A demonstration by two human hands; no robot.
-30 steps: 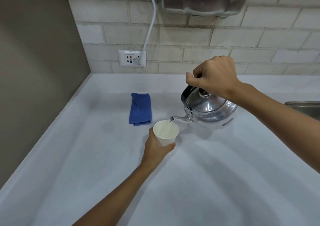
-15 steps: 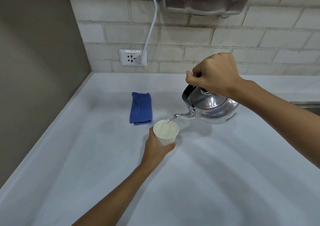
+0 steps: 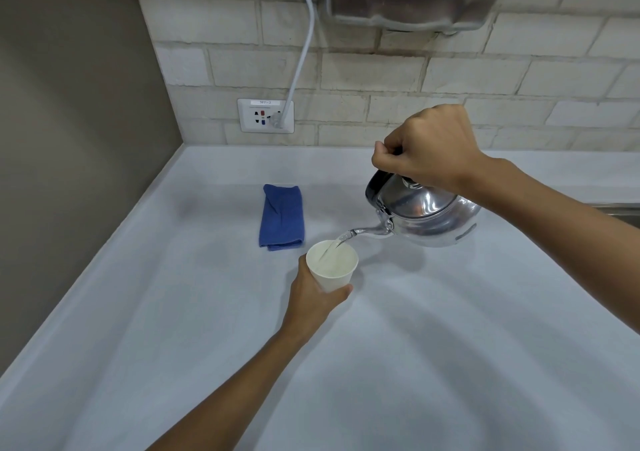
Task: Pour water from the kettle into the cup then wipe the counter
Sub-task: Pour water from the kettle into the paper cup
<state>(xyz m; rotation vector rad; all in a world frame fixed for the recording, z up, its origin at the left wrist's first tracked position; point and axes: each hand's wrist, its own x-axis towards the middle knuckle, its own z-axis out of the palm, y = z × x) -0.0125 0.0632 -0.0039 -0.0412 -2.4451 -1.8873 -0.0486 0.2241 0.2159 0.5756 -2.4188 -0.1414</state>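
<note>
Pale grey smooth counter (image 3: pixel 450 364), dry where visible; whitewashed brick wall behind, white socket plate (image 3: pixel 265 115) with a cord plugged in. Polished steel kettle (image 3: pixel 429 215) now held higher and tipped more steeply than a second ago; stream runs from spout into white paper cup (image 3: pixel 332 265), so the pour is well underway. Folded blue cloth (image 3: pixel 282 217) lies untouched just behind cup. Right hand (image 3: pixel 427 147) fisted round kettle handle. Left hand (image 3: pixel 317 298) wrapped round cup's base.
</note>
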